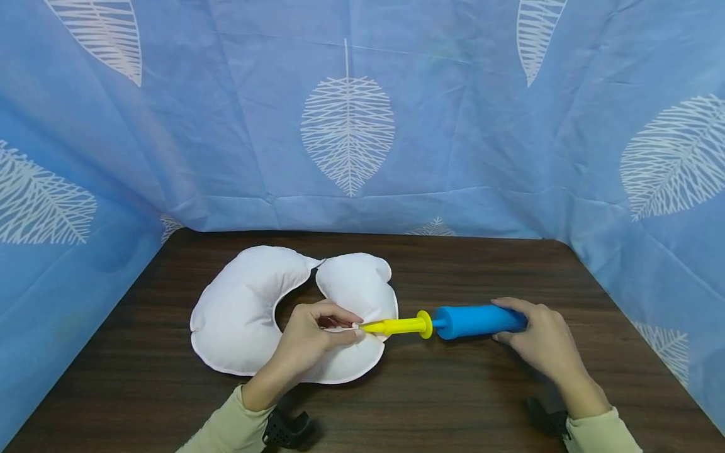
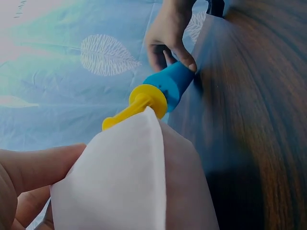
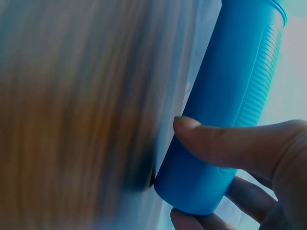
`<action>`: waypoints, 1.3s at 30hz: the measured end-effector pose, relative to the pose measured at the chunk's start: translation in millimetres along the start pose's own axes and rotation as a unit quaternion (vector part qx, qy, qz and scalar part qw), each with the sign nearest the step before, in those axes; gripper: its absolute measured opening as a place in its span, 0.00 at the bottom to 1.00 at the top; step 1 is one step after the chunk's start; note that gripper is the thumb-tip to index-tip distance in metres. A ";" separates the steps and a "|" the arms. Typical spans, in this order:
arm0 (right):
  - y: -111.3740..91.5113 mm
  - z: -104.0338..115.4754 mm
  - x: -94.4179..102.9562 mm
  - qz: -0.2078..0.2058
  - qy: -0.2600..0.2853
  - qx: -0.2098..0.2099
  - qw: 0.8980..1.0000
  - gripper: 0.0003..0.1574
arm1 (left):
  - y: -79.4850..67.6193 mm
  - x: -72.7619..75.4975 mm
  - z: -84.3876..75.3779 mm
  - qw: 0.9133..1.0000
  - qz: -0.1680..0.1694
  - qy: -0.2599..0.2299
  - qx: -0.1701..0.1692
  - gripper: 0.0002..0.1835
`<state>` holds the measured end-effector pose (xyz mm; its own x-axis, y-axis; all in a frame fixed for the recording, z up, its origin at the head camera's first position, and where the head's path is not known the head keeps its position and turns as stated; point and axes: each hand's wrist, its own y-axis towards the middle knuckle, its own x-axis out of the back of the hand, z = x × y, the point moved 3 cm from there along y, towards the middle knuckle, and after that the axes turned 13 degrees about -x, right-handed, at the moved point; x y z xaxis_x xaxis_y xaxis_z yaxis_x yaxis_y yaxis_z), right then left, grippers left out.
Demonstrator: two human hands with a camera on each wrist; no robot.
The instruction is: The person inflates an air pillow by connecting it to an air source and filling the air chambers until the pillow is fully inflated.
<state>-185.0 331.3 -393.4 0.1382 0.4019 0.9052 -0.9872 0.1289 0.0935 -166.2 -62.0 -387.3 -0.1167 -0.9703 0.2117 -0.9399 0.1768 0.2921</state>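
Note:
A white U-shaped inflatable neck pillow [image 1: 238,308], puffed out, lies left of centre on the table. Over its near right lobe my left hand [image 1: 308,336] pinches the small white valve [image 1: 355,326] between thumb and fingers. The yellow nozzle end of a hand pump [image 1: 399,326] meets that valve; whether it sits inside is hidden by the fingers. My right hand [image 1: 540,340] grips the far right end of the pump's blue barrel [image 1: 476,321]. In the right wrist view the thumb lies across the blue barrel [image 3: 216,96], with fingers round its end.
The dark wood-grain table [image 1: 453,396] carries the pillow and pump. Blue cloth with white leaf prints [image 1: 255,126] hangs behind it and along both sides. Dark wrist straps [image 1: 289,428] sit at both sleeve cuffs.

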 end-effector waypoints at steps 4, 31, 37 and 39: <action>-4.8 18.0 -6.5 0.009 0.005 0.028 1.000 0.39 | -0.7 -0.1 -1.1 1.000 -0.001 -0.001 -0.006 0.09; 4.5 -26.7 12.7 0.013 -0.019 -0.057 0.998 0.41 | 0.3 -0.8 -1.7 1.000 0.005 0.008 -0.008 0.08; 10.5 -55.8 22.5 -0.015 -0.024 -0.081 0.996 0.39 | 0.3 -0.4 -1.4 1.000 0.002 0.008 -0.008 0.08; 11.1 -58.5 23.1 -0.029 -0.025 -0.078 0.996 0.38 | 0.1 0.2 -1.2 1.000 0.000 0.009 -0.007 0.08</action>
<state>-188.2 395.0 -395.7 0.1874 0.3444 0.9199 -0.9525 0.2925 0.0845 -166.0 -62.0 -386.2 -0.1118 -0.9672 0.2279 -0.9354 0.1799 0.3044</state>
